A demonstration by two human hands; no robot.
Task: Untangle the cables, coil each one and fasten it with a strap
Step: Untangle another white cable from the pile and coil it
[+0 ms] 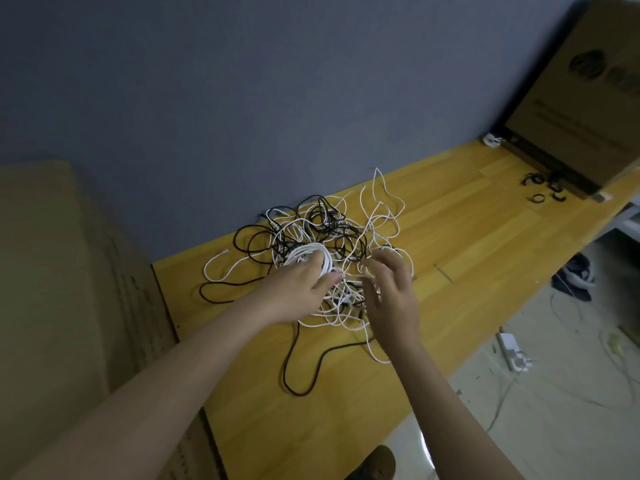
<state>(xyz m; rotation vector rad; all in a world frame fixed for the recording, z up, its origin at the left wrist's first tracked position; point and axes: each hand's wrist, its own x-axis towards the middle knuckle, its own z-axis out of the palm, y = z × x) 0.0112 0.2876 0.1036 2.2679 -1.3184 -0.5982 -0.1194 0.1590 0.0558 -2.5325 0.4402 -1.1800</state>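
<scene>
Clearly the risk is tightening knots: the left hand (298, 292) grips a white coil (311, 259) at mid-frame while the right hand (391, 289), fingers loosely spread, grasps nothing above the tangled cables (322, 244) on the worktop (467, 237). Pulling the coil could cinch loops or drag strands off the edge.

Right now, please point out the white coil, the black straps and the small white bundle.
white coil (309, 255), head view, top of its loops
black straps (537, 198), head view, one ring
small white bundle (492, 140), head view, its middle

Box (568, 109) print blurred, unreadable
</scene>
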